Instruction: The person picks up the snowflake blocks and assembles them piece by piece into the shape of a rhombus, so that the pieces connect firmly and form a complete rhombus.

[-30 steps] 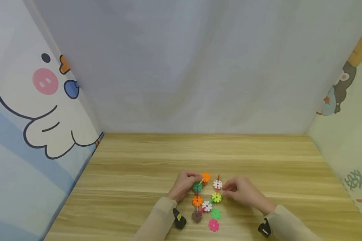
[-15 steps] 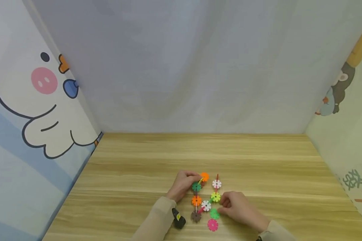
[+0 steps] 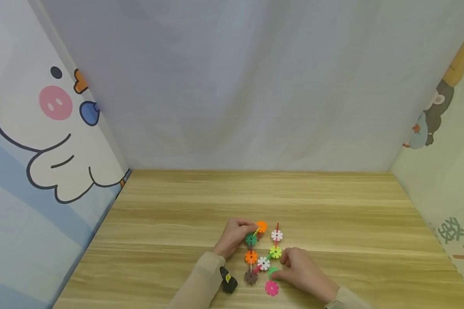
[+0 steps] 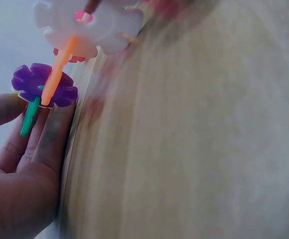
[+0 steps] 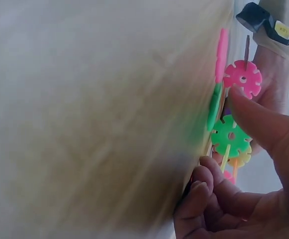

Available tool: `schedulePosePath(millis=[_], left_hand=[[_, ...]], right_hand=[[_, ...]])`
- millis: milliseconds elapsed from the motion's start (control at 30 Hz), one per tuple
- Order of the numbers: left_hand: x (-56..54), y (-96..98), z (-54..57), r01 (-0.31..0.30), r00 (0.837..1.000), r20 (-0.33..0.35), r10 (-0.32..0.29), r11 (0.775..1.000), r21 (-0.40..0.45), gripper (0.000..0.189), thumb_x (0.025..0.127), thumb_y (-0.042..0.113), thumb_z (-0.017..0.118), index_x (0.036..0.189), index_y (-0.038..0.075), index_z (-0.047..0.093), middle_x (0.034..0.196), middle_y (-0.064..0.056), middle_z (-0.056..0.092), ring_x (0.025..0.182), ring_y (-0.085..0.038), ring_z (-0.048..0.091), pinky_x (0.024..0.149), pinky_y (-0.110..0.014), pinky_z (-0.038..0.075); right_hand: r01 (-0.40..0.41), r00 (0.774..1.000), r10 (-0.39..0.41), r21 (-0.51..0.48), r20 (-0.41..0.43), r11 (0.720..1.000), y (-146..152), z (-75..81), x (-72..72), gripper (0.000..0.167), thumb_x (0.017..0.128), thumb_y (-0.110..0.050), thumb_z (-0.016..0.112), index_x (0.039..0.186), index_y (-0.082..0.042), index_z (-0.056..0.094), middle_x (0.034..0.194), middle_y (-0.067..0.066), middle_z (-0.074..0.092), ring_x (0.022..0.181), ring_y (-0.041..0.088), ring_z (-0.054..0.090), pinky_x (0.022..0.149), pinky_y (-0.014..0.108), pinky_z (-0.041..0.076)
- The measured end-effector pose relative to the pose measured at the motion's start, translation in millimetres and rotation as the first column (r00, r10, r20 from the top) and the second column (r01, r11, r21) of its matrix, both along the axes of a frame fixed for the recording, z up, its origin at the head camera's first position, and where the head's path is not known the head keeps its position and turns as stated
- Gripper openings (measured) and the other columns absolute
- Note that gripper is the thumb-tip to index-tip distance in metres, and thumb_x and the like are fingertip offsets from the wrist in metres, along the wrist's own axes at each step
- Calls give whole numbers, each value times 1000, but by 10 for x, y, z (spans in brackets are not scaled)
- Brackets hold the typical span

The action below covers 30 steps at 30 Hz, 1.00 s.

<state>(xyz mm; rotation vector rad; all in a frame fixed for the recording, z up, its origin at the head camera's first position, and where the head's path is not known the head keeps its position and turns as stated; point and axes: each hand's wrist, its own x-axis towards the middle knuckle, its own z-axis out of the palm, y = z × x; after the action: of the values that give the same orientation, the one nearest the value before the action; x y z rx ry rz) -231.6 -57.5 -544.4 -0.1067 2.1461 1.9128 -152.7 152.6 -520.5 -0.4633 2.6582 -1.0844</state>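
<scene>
L hand (image 3: pixel 235 238) fingers pinch snowflake-disc chain (image 3: pixel 264 262) top end to steady assy; R hand (image 3: pixel 302 271) fingers pinch green disc (image 3: pixel 272 271) at its joint.

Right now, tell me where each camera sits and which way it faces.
Head: above, facing forward and down at the table; shows both sleeved arms, left hand and right hand at the chain of discs.
Left wrist: low by the tabletop, facing along it; shows left-hand fingers behind a purple disc.
Right wrist: low by the tabletop; shows right-hand fingers on a green disc.
Shared: all views show the discs and the table.
</scene>
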Motion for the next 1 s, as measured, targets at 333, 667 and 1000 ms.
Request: schedulePosePath(millis=[333, 667, 1000], left_hand=[[12, -1, 30, -1, 1000, -7, 1, 1000, 6, 16, 81, 14, 74, 90, 1, 74, 92, -6, 68, 89, -19, 59, 83, -36, 48], [1, 1, 24, 0, 1000, -5, 1, 1000, 19, 16, 81, 14, 74, 90, 0, 74, 91, -6, 68, 88, -19, 60, 81, -34, 49], [11, -7, 22, 11, 1000, -10, -11, 1000, 26, 13, 81, 13, 73, 87, 1, 74, 89, -6, 68, 86, -19, 60, 80, -34, 49]], right_hand=[[-6, 1000, 6, 15, 21, 1000, -2, 6, -1, 29, 72, -23, 84, 81, -5, 62, 73, -2, 55, 66, 14, 49, 57, 28, 44], [-10, 999, 10, 0, 31, 1000, 30, 26, 7, 28, 72, -26, 83, 80, -9, 63, 73, -3, 57, 66, 14, 51, 58, 27, 45], [-1, 998, 0, 18, 55, 1000, 33, 13, 6, 23, 74, -17, 82, 81, -8, 63, 71, -3, 55, 65, 14, 50, 55, 26, 44]])
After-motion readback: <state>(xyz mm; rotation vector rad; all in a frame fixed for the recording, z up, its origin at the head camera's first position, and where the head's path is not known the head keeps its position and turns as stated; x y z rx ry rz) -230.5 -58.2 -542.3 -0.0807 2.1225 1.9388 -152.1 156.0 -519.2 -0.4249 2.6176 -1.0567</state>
